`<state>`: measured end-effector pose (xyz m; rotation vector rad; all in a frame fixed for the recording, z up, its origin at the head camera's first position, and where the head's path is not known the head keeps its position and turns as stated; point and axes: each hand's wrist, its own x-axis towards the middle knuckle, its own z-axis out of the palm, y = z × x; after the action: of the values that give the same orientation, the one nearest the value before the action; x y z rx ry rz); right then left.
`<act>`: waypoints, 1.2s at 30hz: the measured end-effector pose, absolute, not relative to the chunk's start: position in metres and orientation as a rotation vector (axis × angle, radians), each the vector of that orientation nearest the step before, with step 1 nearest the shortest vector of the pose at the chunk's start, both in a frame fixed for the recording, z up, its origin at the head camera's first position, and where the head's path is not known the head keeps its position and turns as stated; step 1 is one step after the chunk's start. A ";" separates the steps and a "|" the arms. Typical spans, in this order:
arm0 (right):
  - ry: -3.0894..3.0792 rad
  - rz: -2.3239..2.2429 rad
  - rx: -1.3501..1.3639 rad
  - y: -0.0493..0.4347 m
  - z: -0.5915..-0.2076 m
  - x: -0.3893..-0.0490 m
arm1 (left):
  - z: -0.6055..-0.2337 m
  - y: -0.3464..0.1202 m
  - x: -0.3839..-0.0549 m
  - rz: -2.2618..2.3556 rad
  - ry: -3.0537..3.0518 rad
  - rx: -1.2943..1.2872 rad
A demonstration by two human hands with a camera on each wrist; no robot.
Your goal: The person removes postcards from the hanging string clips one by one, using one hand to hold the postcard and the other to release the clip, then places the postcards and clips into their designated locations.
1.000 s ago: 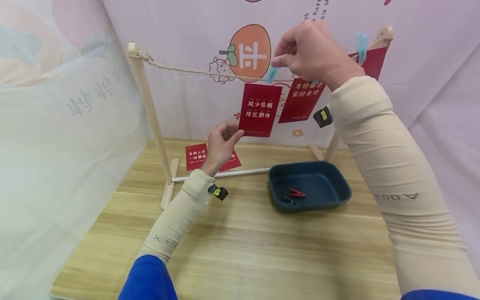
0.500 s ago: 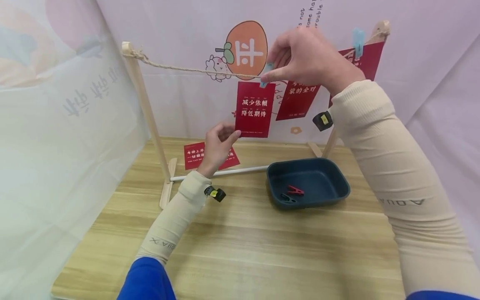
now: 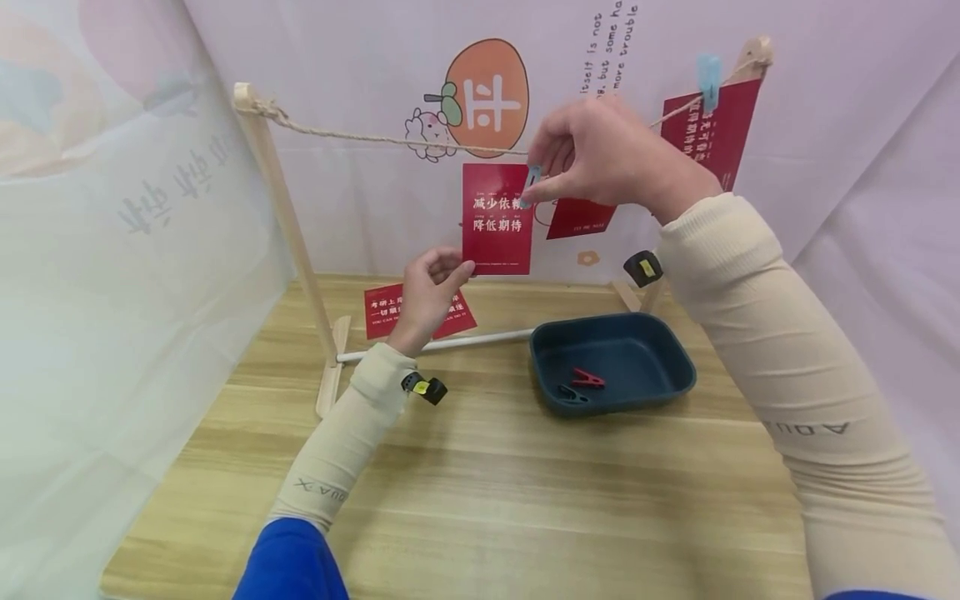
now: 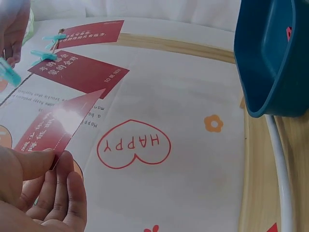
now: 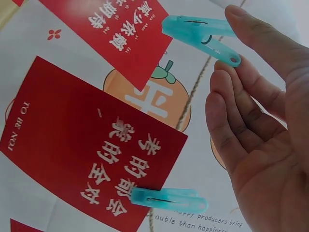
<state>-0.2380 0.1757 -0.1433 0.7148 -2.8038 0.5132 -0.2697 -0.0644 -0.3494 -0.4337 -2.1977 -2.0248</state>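
Note:
In the head view my left hand (image 3: 433,296) pinches a red card (image 3: 495,242) with white lettering by its lower left corner, holding it upright just below the rope (image 3: 360,140). My right hand (image 3: 600,158) pinches a light blue clothespin (image 5: 198,31) between thumb and forefinger. That clothespin overlaps the card's upper right edge in the head view. In the right wrist view, a second red card (image 5: 87,130) hangs from the rope by another blue clothespin (image 5: 169,199). Farther right a third card (image 3: 712,137) hangs, also clipped.
A wooden stand (image 3: 281,208) holds the rope's left end, with a white rod (image 3: 487,338) low across the table. Red cards (image 3: 382,311) lie behind my left hand. Red (image 3: 588,378) and dark green clothespins (image 3: 573,395) lie in a dark blue basin (image 3: 652,400).
My right hand, with the clothespin, has come down from rope height to beside the card's upper right edge. My left hand keeps hold of the card; the head view has shifted slightly.

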 end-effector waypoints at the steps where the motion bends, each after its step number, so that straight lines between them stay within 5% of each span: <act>1: -2.808 0.509 0.717 0.176 -0.145 -0.237 | -0.350 -0.065 -0.270 -2.034 -2.191 -0.434; 36: -3.002 0.600 0.600 0.228 -0.216 -0.228 | -0.372 -0.083 -0.250 -2.128 -2.252 -0.220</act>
<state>-0.2284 0.2276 -0.2164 0.5997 -3.0024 0.6001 -0.2499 -0.0831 -0.3722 -0.2195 -2.2518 -2.1279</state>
